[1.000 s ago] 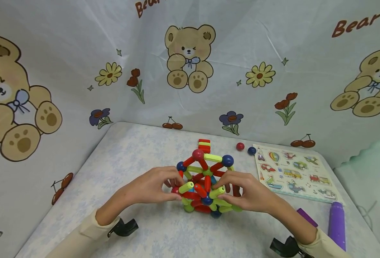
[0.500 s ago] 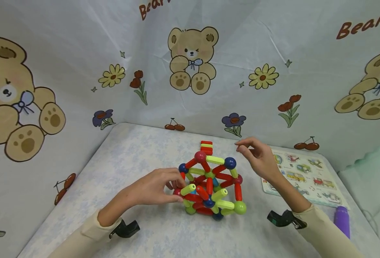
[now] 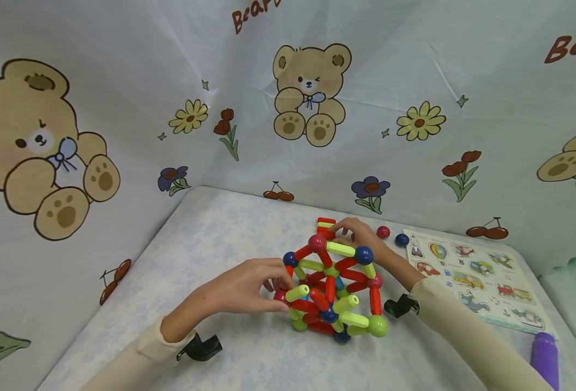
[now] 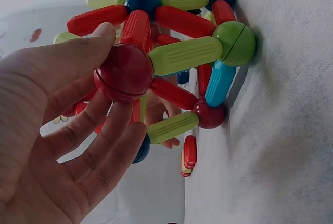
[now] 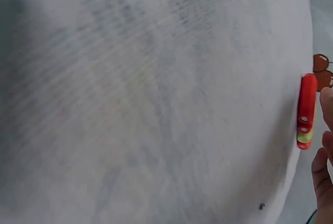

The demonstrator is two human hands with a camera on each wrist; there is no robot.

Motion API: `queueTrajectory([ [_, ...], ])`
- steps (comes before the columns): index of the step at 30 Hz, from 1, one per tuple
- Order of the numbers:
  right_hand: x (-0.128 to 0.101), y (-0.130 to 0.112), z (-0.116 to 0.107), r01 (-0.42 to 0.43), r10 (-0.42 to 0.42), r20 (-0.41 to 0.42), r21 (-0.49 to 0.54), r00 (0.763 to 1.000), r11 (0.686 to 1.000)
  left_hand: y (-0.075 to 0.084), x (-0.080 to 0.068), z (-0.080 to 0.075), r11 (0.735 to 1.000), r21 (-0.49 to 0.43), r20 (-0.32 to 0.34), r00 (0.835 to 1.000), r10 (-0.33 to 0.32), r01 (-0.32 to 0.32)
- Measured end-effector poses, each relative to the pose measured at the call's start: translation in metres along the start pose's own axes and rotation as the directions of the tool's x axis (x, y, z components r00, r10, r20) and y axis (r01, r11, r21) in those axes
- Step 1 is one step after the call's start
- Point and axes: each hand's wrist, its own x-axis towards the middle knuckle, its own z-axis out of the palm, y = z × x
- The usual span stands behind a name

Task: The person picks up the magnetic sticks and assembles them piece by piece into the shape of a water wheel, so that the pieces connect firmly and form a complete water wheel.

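Note:
A magnetic ball-and-stick structure (image 3: 330, 285) of red, green and blue pieces stands on the table, with several sticks pointing up loose-ended at its front. My left hand (image 3: 251, 285) pinches a red ball (image 4: 127, 70) at its left side, thumb above and fingers beneath in the left wrist view. Behind the structure, my right hand (image 3: 363, 239) reaches toward a small pile of red and green magnetic sticks (image 3: 326, 222). The right wrist view has its fingers (image 5: 322, 172) loosely bent beside the pile (image 5: 307, 99), with nothing seen held. The structure partly hides this hand in the head view.
A red ball (image 3: 383, 232) and a dark blue ball (image 3: 402, 240) lie behind the right forearm. A picture board (image 3: 483, 277) covers the right of the table, with a purple cylinder (image 3: 544, 358) in front. A bear-printed cloth (image 3: 248, 81) hangs at the back.
My right hand has let go of the structure's front right, lifted away to the right, then come in behind it beside the stick pile. My left hand keeps its grip; the view has turned slightly right.

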Motion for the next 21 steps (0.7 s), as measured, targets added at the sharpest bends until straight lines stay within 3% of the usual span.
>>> queueTrajectory([
  [6,0.009,-0.005,0.012,-0.025,0.027,0.038,-0.050,0.999,0.998,-0.002,-0.001,0.000,0.999,-0.038,-0.002,1.000,-0.017,0.017],
  [11,0.003,-0.005,0.010,-0.071,0.081,0.092,-0.101,0.993,0.992,-0.004,0.001,0.001,0.997,-0.080,0.010,1.000,0.001,0.000],
  [14,-0.004,-0.007,0.003,-0.047,0.057,0.102,-0.098,0.993,0.994,-0.005,0.001,0.000,0.995,-0.096,0.012,1.000,0.014,-0.013],
  [17,-0.016,-0.006,-0.006,-0.046,0.050,0.058,-0.064,0.997,0.997,-0.007,0.000,-0.001,0.994,-0.101,-0.002,1.000,0.027,-0.027],
  [21,-0.039,-0.010,-0.022,-0.085,0.083,-0.059,-0.021,0.995,0.996,-0.010,-0.001,-0.001,0.995,-0.073,-0.041,0.997,0.063,-0.066],
])
